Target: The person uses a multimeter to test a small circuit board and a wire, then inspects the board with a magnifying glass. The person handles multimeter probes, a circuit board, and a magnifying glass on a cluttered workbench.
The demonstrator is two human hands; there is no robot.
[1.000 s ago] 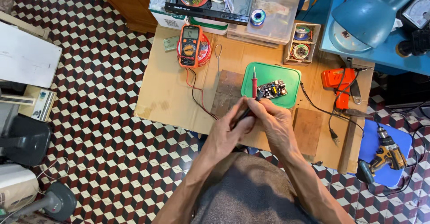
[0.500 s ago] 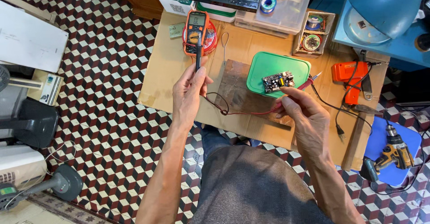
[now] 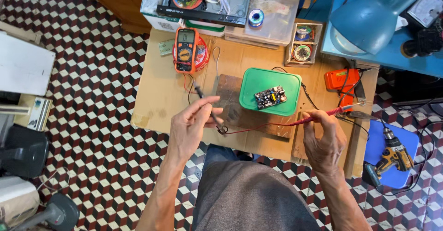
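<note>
Probes of the orange handheld multimeter point(image 3: 186, 50) are in hand over the cardboard-topped table point(image 3: 157, 97): beyond both fingertips the small circuit board point(image 3: 271, 97) on its green plastic lid point(image 3: 258, 81) waits, so I judge the next move is touching its contacts; left hand point(image 3: 191, 127) pinches the thin black probe point(image 3: 205, 102), right hand point(image 3: 323, 141) grips the slim red one point(image 3: 318, 116).

A blue lamp point(image 3: 369, 16) sits at one o'clock, an orange tool point(image 3: 342, 81) at three, a drill point(image 3: 392, 157) at four.
</note>
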